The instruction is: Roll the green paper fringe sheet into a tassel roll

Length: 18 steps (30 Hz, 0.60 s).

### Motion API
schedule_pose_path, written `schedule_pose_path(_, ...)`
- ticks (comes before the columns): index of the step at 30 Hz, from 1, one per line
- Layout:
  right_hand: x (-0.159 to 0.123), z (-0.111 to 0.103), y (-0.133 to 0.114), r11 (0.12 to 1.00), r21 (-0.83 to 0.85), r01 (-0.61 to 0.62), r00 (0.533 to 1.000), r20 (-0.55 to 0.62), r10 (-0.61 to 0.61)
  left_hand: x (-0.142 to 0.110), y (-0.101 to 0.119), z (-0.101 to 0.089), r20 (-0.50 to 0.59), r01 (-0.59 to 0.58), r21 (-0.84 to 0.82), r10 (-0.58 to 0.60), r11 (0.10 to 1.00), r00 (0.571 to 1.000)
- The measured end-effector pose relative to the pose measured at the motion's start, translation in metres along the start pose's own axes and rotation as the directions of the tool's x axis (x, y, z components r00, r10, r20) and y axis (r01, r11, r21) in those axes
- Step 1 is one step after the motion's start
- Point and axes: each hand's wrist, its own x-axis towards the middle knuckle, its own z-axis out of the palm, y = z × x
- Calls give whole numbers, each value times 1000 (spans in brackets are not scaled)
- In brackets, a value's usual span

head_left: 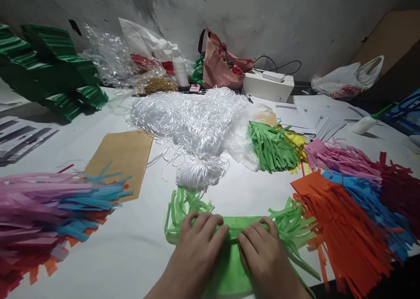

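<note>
Both hands lie side by side on the light green fringed tissue sheet (229, 246) at the near edge of the bench (138, 246). The left hand (197, 246) and the right hand (262, 253) press down with fingers curled over a rolled or folded ridge along the uncut middle band. Neither grip is clenched around anything; the fingers bear on the paper rather than pinching it. Cut fringes spill out to the left of the left hand and to the right of the right hand.

To roll this band well, I judge that both hands should move together with even pressure, keeping the ridge straight and tight, fingertips close to the fold so the thin paper does not tear or skew. The fringes are best kept fanned outward, clear of the roll.

Just beyond the fingertips lies a bundle of white plastic string (197, 128). To the right of the right hand is an orange fringed sheet (337, 220), close to the green fringe. Far to the left sits a stack of pink and blue fringed sheets (49, 207).
</note>
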Motion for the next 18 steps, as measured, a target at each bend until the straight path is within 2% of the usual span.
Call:
schedule_pose_path(3, -1, 0, -2, 999, 35, 16, 1000, 20, -17, 0, 5, 3, -60, -113, -2, 113, 994, 992)
schedule_pose_path(7, -3, -3, -3, 999, -23, 35, 992, 121, -32, -5, 1, 9, -11, -152, -11, 152, 988, 988)
schedule_pose_path(9, -6, -6, 2, 998, -47, 47, 992, 121, -41, -9, -4, 10, 30, -152, -26, 153, 988, 988)
schedule_pose_path(12, -13, -12, 12, 999, -42, 33, 994, 101, -28, -18, -10, 7, 28, -123, -43, 125, 991, 992)
schedule_pose_path(15, -22, -15, 21, 999, -12, -31, 996, 83, 32, -23, -13, 4, 11, -88, -42, 88, 995, 996)
schedule_pose_path(18, -25, -13, 21, 991, 15, -131, 990, 52, 130, -22, -12, 5, 67, -39, -31, 41, 999, 997)
